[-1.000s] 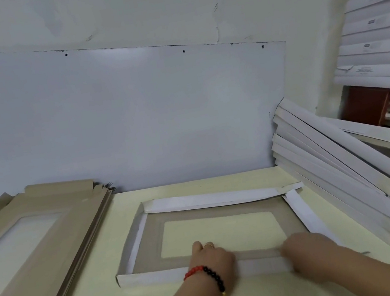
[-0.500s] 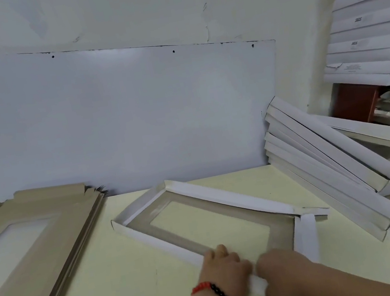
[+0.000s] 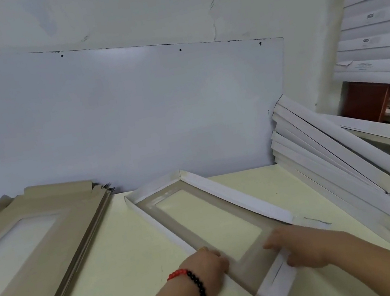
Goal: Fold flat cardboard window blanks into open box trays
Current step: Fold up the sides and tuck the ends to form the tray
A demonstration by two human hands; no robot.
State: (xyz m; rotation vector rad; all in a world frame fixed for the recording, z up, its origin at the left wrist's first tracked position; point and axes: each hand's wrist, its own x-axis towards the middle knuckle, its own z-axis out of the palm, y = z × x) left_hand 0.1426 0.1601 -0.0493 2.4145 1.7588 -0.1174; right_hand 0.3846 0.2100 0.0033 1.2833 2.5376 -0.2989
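Near corner of tray cut off by frame edge, tray laid diagonally on table, left hand and right hand curled on its near walls, blanks stacked left, folded trays piled right.

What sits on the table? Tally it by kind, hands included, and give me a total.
Half-folded tray: 1
Stack of flat brown blanks: 1
Leaning pile of folded white trays: 1
Hands on the tray, left hand and right hand: 2
Total: 5
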